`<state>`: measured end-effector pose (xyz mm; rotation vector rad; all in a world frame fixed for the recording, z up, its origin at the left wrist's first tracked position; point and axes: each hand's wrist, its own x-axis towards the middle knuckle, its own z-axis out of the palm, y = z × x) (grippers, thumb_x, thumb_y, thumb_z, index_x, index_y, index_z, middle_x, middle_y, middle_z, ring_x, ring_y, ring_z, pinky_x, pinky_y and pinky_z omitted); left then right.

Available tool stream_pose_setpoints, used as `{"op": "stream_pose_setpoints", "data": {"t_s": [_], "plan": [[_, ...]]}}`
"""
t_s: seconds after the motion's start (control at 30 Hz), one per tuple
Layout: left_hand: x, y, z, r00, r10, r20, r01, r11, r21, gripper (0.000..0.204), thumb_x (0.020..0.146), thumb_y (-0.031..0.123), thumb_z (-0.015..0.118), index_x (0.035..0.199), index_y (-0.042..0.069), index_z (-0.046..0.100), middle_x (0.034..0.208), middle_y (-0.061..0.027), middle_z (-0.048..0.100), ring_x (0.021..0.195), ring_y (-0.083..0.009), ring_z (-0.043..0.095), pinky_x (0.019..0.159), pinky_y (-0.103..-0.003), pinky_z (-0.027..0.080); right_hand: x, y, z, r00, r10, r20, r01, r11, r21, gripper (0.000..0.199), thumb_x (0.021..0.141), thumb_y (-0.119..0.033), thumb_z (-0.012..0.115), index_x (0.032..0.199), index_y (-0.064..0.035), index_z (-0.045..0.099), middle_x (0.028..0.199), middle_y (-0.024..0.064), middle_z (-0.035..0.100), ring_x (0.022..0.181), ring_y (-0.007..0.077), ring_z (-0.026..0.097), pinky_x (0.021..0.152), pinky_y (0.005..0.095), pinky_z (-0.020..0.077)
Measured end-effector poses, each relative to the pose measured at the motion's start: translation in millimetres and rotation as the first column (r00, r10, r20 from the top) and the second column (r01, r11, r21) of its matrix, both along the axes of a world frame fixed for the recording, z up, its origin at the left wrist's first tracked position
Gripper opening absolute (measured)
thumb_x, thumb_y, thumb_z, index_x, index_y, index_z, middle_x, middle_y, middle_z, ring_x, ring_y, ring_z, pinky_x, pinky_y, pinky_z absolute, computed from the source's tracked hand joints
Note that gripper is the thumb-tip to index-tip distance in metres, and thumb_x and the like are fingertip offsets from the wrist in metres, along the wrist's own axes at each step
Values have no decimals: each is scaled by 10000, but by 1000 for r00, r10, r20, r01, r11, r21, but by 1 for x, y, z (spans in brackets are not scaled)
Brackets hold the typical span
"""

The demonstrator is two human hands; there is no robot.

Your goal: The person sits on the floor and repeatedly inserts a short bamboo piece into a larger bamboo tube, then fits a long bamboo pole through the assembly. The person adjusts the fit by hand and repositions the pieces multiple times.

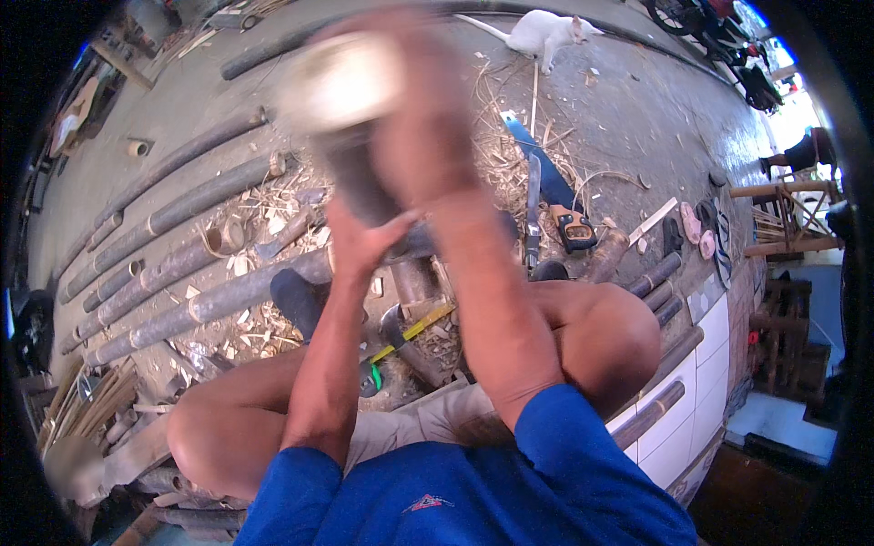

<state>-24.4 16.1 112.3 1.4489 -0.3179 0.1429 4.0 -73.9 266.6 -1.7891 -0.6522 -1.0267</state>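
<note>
A short, thick piece of bamboo (349,168) is raised in front of me, blurred by motion, its pale end tilted up toward me. My left hand (362,238) supports it low down, thumb spread out and the other fingers hidden behind it. Smeared by movement, my right hand (423,136) is against its right side and seems to grip it; its fingers are hard to make out. Between my legs lie a curved blade with a handle (419,361) and a yellow measuring tape (421,325). Another bamboo piece (414,280) is just below my hands.
Long bamboo poles (187,218) lie at the left among pale shavings (510,173). To the right are a handsaw (552,177) with an orange-black handle and a long knife (533,205). A white cat (543,35) is at the far side; sandals (706,218) lie right.
</note>
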Motion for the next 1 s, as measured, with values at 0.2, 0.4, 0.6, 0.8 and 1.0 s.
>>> {"op": "stream_pose_setpoints", "data": {"t_s": [0.2, 0.4, 0.6, 0.8, 1.0], "plan": [[-1, 14, -10, 985, 172, 25, -168, 978, -127, 804, 700, 390, 958, 1288, -29, 605, 1158, -108, 704, 1050, -212, 676, 938, -372, 538, -11, -2, -15, 821, 360, -444, -229, 919, 322, 682, 946, -500, 704, 1358, 32, 591, 1156, 136, 718, 1076, 227, 684, 941, 352, 523], [32, 2, 22, 970, 35, -239, 4, 987, 159, 831, 665, 406, 945, 1278, -47, 613, 1142, -173, 742, 1037, -240, 720, 916, -383, 564, -32, -45, -95, 627, 217, -748, -102, 975, 197, 952, 860, -545, 813, 1474, 76, 434, 1268, 202, 644, 1219, 249, 626, 1041, 371, 492], [85, -15, 31, 964, -167, -206, 206, 961, 185, 880, 692, 498, 927, 1294, -66, 622, 1121, -200, 734, 992, -262, 722, 886, -386, 579, -22, -43, -199, 704, 288, -649, -3, 915, 403, 1150, 784, -394, 931, 1581, 27, 216, 1486, 188, 462, 1355, 286, 520, 1136, 420, 441], [89, 8, 21, 926, -307, -219, 345, 924, 164, 904, 744, 538, 893, 1363, -43, 581, 1233, -184, 690, 1147, -258, 657, 1021, -390, 514, -19, -21, -222, 593, -23, -805, 273, 946, 174, 808, 770, -206, 900, 1405, 13, 451, 1234, 246, 673, 1148, 342, 684, 968, 432, 528], [65, 63, -85, 923, 150, -354, -58, 965, 256, 667, 862, 541, 771, 1233, -7, 688, 1118, -202, 703, 1079, -264, 675, 971, -379, 526, -32, -11, -220, 665, -46, -745, 262, 949, 176, 597, 786, -169, 892, 1261, 40, 597, 1161, 135, 690, 1032, 252, 669, 981, 397, 511]]}}
